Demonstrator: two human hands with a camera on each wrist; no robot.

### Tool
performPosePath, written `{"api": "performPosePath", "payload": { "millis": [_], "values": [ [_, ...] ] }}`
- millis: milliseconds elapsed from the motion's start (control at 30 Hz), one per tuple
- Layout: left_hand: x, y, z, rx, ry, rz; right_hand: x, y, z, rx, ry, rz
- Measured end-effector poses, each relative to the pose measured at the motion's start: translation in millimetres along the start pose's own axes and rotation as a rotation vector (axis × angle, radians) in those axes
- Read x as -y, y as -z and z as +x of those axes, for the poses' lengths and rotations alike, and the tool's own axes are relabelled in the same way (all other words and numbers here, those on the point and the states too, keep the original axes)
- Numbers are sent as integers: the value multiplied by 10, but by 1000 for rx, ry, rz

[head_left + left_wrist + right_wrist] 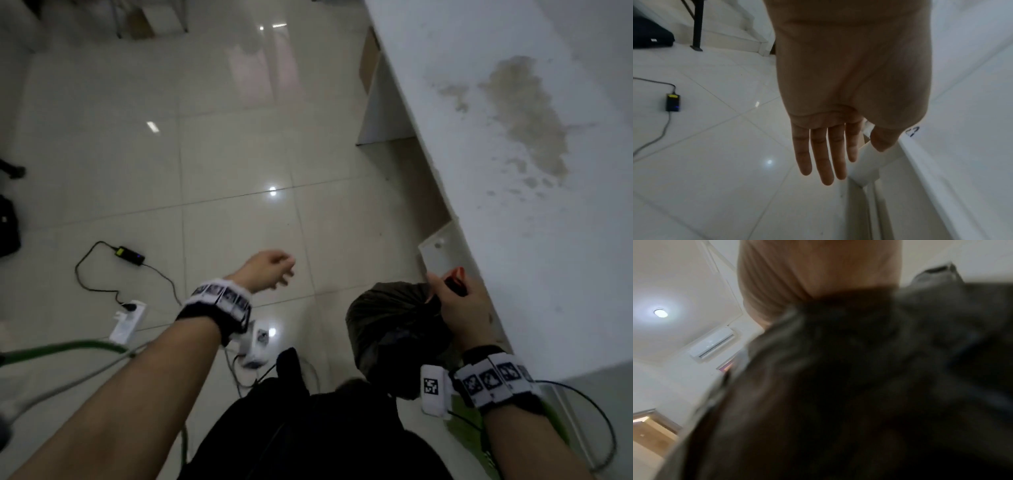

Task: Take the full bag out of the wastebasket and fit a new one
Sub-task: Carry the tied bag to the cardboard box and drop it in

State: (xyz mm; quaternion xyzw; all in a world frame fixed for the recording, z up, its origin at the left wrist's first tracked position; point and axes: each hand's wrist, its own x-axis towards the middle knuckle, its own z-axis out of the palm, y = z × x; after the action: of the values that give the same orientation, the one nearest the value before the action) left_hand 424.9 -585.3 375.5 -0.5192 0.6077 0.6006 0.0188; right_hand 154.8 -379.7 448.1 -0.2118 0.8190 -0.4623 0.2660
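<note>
Full bag lifted beside the tabletop
Right hand grips the dark bag's gathered neck beside the tabletop; left hand hangs free, fingers straight.

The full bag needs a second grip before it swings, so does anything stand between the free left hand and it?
Nothing visible does. The left hand hangs open over bare floor, and the dark bag hangs in the right hand beside the white counter.

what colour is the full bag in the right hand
Black: the tied plastic trash bag, gripped by the right hand, shows best in the head view.
</note>
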Motion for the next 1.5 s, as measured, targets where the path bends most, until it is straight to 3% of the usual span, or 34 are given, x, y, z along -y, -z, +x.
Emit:
{"api": "performPosePath", "payload": {
  "millis": [100,200,367,567,667,767,867,1133,1300,1500],
  "values": [
    [-472,380,424,-81,-62,-149,287,-446,423,27,-45,28],
    [-647,687,840,-89,-24,-198,529,-894,974,106,-43,52],
    [-369,1276,1505,-68,190,-81,1078,-1580,2042,213,47,113],
    [-60,2170,1905,-211,534,-179,1831,-2195,3257,358,53,172],
    [-154,2478,2148,-215,629,-235,2241,-2531,3794,382,63,193],
    [-412,2841,2728,-206,616,-255,2615,-2938,4362,367,84,186],
    [-893,3311,3566,-239,495,-238,2944,-3397,4954,330,88,170],
    [-3147,4659,5620,-190,76,-205,3790,-4233,6370,214,27,123],
    [-4026,5087,6556,-129,43,-170,4131,-4531,7351,152,19,213],
    [-4173,5376,7730,-28,211,-14,4549,-4826,8811,112,34,288]
  ]
}}
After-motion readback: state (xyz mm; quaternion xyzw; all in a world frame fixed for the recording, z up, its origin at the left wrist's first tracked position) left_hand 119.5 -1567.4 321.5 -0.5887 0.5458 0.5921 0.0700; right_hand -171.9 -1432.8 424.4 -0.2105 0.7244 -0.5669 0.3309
